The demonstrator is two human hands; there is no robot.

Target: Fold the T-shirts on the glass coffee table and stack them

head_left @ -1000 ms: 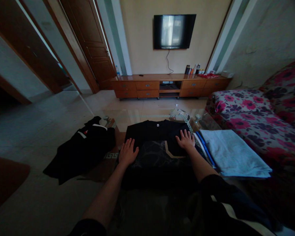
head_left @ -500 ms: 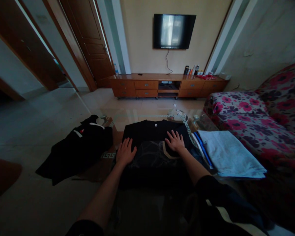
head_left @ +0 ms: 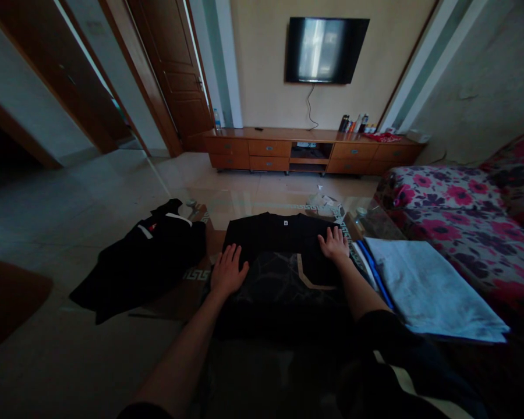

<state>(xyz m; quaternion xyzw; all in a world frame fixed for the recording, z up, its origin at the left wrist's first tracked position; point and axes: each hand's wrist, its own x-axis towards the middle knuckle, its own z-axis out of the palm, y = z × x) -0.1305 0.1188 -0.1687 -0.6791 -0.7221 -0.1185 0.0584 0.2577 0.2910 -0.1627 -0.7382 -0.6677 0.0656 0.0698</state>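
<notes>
A black T-shirt (head_left: 283, 238) lies spread on the glass table, its neckline and small white label at the far side. A dark patterned panel with a tan angled line crosses its middle. My left hand (head_left: 229, 270) rests flat on the shirt's left part with fingers stretched out. Over at the right edge, my right hand (head_left: 334, 244) lies on the cloth, fingers spread. Neither hand grips anything. The shirt's near part fades into dark shadow.
Left of the shirt lies another black garment (head_left: 144, 262) with white trim. At the right sits a folded light-blue cloth (head_left: 428, 285) beside the floral sofa (head_left: 458, 233). Beyond the glass table (head_left: 236, 201) stand a low wooden cabinet (head_left: 268, 148) and a wall television (head_left: 327, 49).
My right hand has slid right across the shirt, from beside the tan line to the right edge. My left hand stays at the left part. The view has shifted slightly.
</notes>
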